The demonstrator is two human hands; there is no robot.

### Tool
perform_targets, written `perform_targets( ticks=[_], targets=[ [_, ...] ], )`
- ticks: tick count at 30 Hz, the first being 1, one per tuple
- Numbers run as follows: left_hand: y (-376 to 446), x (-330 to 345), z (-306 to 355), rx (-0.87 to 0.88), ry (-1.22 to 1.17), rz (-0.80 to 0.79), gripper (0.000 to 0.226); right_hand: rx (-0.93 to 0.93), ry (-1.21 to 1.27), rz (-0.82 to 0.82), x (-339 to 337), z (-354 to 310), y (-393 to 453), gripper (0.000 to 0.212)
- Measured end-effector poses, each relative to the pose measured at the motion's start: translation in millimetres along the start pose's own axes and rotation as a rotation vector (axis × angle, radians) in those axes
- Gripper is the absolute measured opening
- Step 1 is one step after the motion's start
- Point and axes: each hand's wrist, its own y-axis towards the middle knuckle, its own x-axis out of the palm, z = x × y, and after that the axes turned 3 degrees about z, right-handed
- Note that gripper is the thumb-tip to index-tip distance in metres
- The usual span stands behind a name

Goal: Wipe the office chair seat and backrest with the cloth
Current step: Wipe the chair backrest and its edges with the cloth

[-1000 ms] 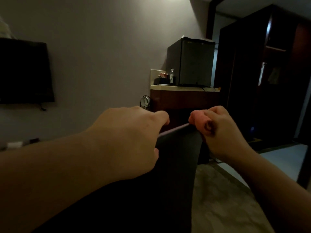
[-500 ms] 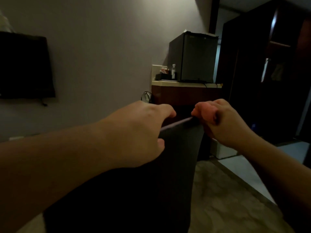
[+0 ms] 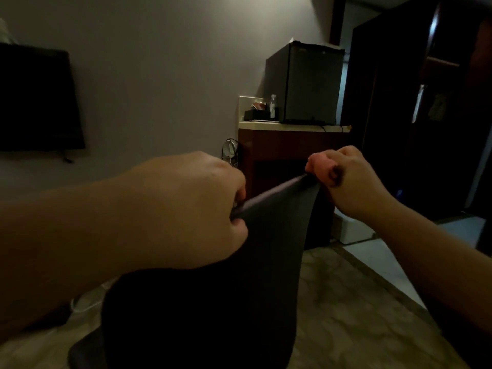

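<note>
Both hands, left hand (image 3: 191,209) and right hand (image 3: 343,179), pinch the dark cloth (image 3: 239,275) taut; its 1 o'clock corner could slip free.

Both hands hold a dark cloth (image 3: 269,235) stretched at the frame's centre: the left hand (image 3: 186,209) grips its top edge, the right hand (image 3: 346,179) pinches the upper right corner. The cloth hangs to the bottom edge. Upper right, a mini fridge (image 3: 310,83) stands on a wooden cabinet (image 3: 290,147); a television (image 3: 34,97) hangs at the left.
</note>
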Motion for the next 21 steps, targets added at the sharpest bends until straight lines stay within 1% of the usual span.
perform_targets(
  ticks=[1,4,5,6,8,10,11,13,15,16,17,18,20,21],
  targets=[
    [-2,1,0,0.007,0.01,-0.003,0.03,-0.052,0.012,0.003,-4,-7,-5,0.054],
    [-2,2,2,0.01,0.028,-0.009,0.025,-0.298,-0.028,-0.002,-18,-28,-27,0.049],
    [-1,3,2,0.005,0.021,0.002,0.024,-0.337,-0.044,-0.004,-20,-28,-28,0.049],
    [0,6,0,0.003,0.012,0.016,0.024,-0.326,-0.053,-0.011,-19,-24,-24,0.051],
    [4,9,0,0.007,-0.014,0.03,0.024,-0.183,-0.054,-0.034,-13,-13,-11,0.058],
    [11,10,-1,-0.02,-0.096,0.004,0.022,-0.061,-0.04,-0.042,-9,-12,-4,0.06],
    [14,10,-1,-0.037,-0.145,-0.022,0.021,-0.05,-0.032,-0.041,-10,-16,-5,0.059],
    [20,10,3,-0.04,-0.192,-0.054,0.021,-0.127,-0.003,-0.032,-16,-25,-13,0.056],
    [26,12,9,-0.017,-0.171,-0.059,0.023,-0.229,0.051,-0.051,-26,-35,-26,0.051],
    [28,12,13,-0.019,-0.168,-0.059,0.027,-0.255,0.078,-0.074,-30,-35,-29,0.05],
    [31,12,14,-0.042,-0.194,-0.071,0.038,-0.233,0.114,-0.1,-32,-34,-26,0.051],
    [32,12,13,-0.083,-0.269,-0.085,0.057,-0.176,0.143,-0.12,-32,-31,-22,0.053],
    [31,13,5,-0.16,-0.515,-0.072,0.097,-0.089,0.145,-0.121,-28,-25,-13,0.054],
    [30,17,-2,-0.174,-0.643,-0.037,0.107,-0.083,0.142,-0.113,-26,-24,-12,0.054]
  ],
)
